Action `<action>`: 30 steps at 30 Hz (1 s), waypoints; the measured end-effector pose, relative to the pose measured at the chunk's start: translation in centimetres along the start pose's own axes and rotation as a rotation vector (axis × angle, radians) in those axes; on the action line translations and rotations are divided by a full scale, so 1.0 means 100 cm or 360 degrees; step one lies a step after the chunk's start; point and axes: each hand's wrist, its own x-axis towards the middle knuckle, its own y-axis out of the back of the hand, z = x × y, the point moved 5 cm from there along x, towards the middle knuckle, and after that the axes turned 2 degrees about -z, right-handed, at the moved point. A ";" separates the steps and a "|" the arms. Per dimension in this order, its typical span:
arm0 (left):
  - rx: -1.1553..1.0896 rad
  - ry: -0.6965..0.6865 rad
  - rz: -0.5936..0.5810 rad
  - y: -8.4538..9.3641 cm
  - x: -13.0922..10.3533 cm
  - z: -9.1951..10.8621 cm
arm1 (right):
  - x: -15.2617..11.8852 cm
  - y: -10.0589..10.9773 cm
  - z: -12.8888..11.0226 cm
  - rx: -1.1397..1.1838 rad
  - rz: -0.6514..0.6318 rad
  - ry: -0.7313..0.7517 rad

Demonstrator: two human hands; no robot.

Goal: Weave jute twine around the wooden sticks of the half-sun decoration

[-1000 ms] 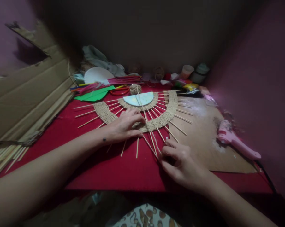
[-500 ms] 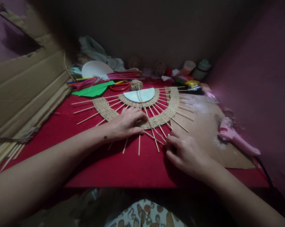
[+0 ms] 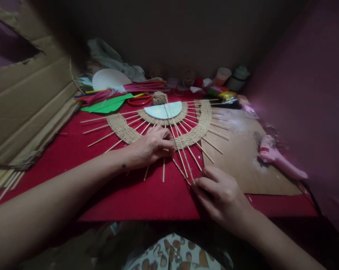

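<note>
A half-round woven piece lies on the red cloth, its thin sticks spreading out like rays around a pale blue half-disc. My left hand rests on the woven band's lower middle, fingers curled and pressed on the weave and a stick. Lower right, my right hand pinches a loop of twine between thumb and forefinger. From there one strand runs to my left fingertips, another up across the piece towards the twine ball.
Cardboard lies under the piece's right side, with a pink glue gun on it. A green sheet, red-handled scissors, a cup and a bottle stand or lie behind. Cardboard rises at left.
My right hand has moved down and slightly left, drawing the twine loop longer. My left fingers have curled more at the band. The whole view has shifted slightly.
</note>
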 end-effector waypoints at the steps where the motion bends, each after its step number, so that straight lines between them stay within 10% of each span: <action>1: -0.0011 -0.0011 -0.0019 0.000 0.000 0.001 | 0.001 0.000 0.000 -0.0038 -0.0008 -0.0013; 30: 0.0376 -0.0168 -0.0464 -0.009 0.011 0.016 | 0.030 -0.001 0.009 -0.0224 -0.0312 -0.0278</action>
